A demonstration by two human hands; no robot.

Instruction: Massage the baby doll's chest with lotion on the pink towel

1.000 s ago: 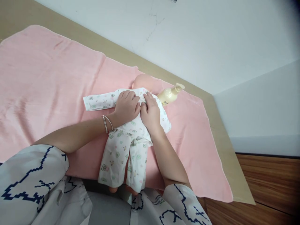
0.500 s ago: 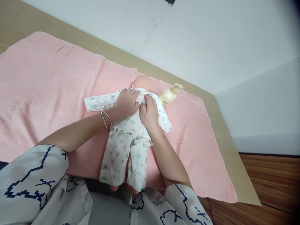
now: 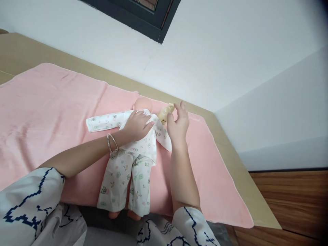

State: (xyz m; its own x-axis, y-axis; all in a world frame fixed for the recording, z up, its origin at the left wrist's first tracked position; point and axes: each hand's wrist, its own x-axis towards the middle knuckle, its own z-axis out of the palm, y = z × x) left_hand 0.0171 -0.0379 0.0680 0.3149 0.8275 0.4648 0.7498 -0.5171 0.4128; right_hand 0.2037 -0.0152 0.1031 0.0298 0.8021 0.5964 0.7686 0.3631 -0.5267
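A baby doll (image 3: 142, 104) in a white printed long-sleeved top (image 3: 145, 150) and matching trousers (image 3: 116, 182) lies stretched out, its feet toward me. My left hand (image 3: 138, 125) rests flat on the upper part of the top, fingers extended. To the right of the doll's shoulder, my right hand (image 3: 178, 126) is raised with thumb and fingers apart. It is beside the pump top of a pale yellow pump bottle (image 3: 163, 116); whether it touches the pump I cannot tell. The sleeve on the right slants down from the shoulder, the other lies straight out.
A pink blanket (image 3: 64, 99) lies beneath the doll, with folds on the left. It covers most of a tan board-like surface (image 3: 230, 160). Behind that rises a white wall (image 3: 192, 68) with a dark window frame (image 3: 153, 32). Wooden flooring (image 3: 294, 194) shows at lower right.
My right hand has lifted off the doll's top and moved right, toward the pump bottle. My left hand stays on the top. The view has tilted up, showing more wall.
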